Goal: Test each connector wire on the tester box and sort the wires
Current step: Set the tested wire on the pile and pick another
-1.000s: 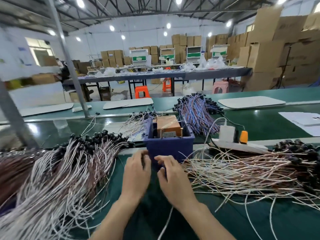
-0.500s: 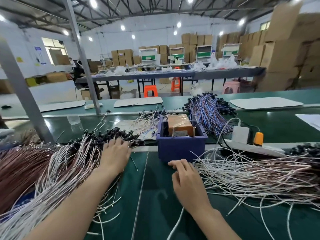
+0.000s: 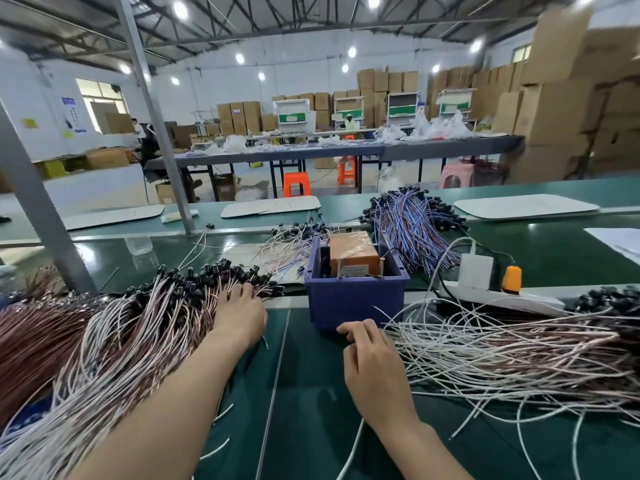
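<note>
The tester box (image 3: 353, 254), orange, sits inside a blue bin (image 3: 356, 299) at the middle of the green bench. My left hand (image 3: 239, 317) lies on the big pile of pink-white wires (image 3: 114, 341) on the left, fingertips touching its black connectors (image 3: 207, 271). My right hand (image 3: 370, 355) rests just in front of the bin with its fingers curled. A white wire (image 3: 349, 455) trails back from under its wrist. A second spread of pale wires (image 3: 502, 351) lies to the right.
A bundle of blue-purple wires (image 3: 412, 223) and a small bunch of pale wires (image 3: 291, 244) lie behind the bin. A white power strip (image 3: 485, 296) with a plug and an orange switch sits at right. A metal post (image 3: 38, 216) rises at left.
One second ago both hands were at the front of the blue bin. My left hand has moved left onto the wire pile and stayed there; my right hand has kept its place.
</note>
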The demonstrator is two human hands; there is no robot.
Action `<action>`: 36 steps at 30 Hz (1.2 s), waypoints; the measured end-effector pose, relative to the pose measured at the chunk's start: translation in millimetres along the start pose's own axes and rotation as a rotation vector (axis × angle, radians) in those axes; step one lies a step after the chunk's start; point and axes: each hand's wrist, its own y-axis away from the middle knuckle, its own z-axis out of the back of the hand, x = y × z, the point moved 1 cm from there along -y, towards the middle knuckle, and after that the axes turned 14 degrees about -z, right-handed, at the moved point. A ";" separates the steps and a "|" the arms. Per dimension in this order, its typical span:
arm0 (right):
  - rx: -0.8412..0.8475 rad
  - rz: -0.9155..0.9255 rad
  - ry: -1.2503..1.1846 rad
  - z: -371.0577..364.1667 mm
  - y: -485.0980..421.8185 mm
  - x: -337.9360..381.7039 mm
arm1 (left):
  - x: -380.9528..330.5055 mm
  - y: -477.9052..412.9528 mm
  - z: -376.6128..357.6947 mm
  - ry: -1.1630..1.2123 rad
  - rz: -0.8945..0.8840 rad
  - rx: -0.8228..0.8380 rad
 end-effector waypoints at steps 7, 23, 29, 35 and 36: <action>-0.035 -0.001 -0.038 2.4 -0.3 0.1 | -9.7 9.6 -9.9 0.386 -0.012 -0.317; -0.048 -0.064 -0.115 1.0 0.3 -5.3 | 9.5 28.8 7.5 0.472 -0.041 -0.501; 0.030 -0.142 -0.358 6.4 1.7 -8.1 | -28.1 69.2 64.7 0.803 -0.122 -0.981; 0.280 -0.432 -1.125 25.8 -0.9 -9.5 | -138.4 86.4 45.9 0.590 -0.568 -0.746; 0.307 -0.490 -1.184 30.6 -3.9 -12.3 | -147.9 86.0 38.6 0.557 -0.575 -0.677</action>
